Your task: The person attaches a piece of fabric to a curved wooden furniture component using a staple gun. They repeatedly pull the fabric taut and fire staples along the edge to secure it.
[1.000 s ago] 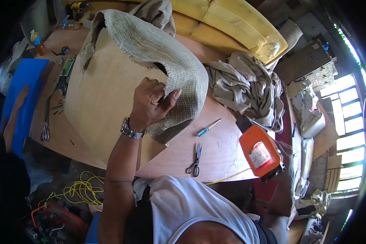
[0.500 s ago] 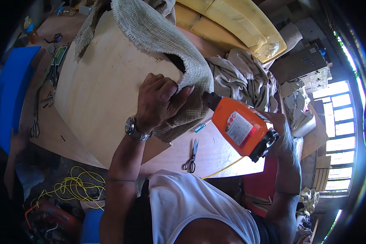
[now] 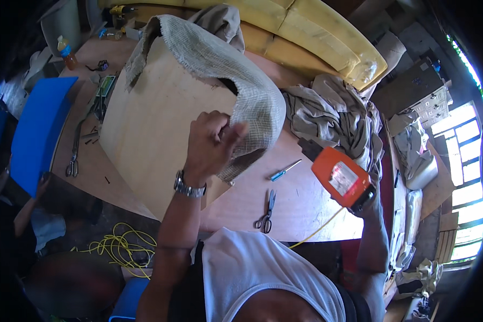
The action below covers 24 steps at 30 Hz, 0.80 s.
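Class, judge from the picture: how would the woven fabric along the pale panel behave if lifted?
The woven fabric would probably bend, as it curves along the pale panel. Its frayed edge may shed threads if tugged. The coarse weave suggests it is unlikely to feel slippery.

The pinkish wooden bench (image 3: 327, 225) carries a pale wooden panel (image 3: 153, 118) beneath the left grip (image 3: 213, 147). To that grip's right lie a teal-handled screwdriver (image 3: 279, 175) and, nearer the body, dark scissors (image 3: 267, 216). Crumpled greyish cloth (image 3: 333, 112) lies beyond the right grip (image 3: 369, 206). Well to the left grip's left are metal scissors (image 3: 72, 168); farther out, a bottle of orange liquid (image 3: 68, 58) stands upright.
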Motion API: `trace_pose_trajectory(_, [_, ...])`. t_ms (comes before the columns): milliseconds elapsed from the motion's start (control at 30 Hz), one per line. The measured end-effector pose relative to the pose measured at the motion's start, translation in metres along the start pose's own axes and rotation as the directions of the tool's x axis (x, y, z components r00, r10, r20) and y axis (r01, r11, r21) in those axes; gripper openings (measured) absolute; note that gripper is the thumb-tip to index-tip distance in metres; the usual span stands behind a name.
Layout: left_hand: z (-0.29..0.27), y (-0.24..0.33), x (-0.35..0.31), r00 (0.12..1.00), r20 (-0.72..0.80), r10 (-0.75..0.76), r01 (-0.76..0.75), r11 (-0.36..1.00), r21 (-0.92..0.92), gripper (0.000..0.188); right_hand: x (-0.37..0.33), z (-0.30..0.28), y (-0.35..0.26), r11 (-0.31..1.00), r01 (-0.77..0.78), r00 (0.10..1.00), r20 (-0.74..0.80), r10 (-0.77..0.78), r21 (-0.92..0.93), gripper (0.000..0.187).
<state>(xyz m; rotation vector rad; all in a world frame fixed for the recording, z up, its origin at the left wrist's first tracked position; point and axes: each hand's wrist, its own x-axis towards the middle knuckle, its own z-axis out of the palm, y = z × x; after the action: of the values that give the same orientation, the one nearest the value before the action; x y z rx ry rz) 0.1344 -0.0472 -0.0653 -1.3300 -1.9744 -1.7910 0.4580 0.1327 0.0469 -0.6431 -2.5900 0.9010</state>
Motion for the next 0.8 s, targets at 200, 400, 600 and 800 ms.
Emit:
trace_pose_trajectory(200, [0.027,0.017,-0.007,0.958,-0.232,-0.170,0.140,0.980,-0.142,0.032,-0.020,-0.030,0.002,0.953,0.221,0.975,0.025,-0.221,-0.208,0.061])
trace_pose_trajectory(400, [0.045,0.022,-0.022,0.945,-0.323,0.060,0.022,0.970,0.244,0.037,-0.035,-0.046,-0.017,0.863,0.305,0.952,0.111,-0.284,-0.404,0.064])
trace_pose_trajectory(600, [0.038,-0.002,-0.005,0.970,-0.168,0.176,-0.121,0.949,0.292,0.028,0.006,-0.026,-0.021,0.865,0.364,0.931,0.150,-0.332,-0.346,0.067])
trace_pose_trajectory(800, [0.041,-0.001,-0.011,0.959,-0.253,0.125,-0.101,0.989,0.105,0.028,0.046,-0.013,-0.068,0.878,0.326,0.936,0.247,-0.249,-0.350,0.069])
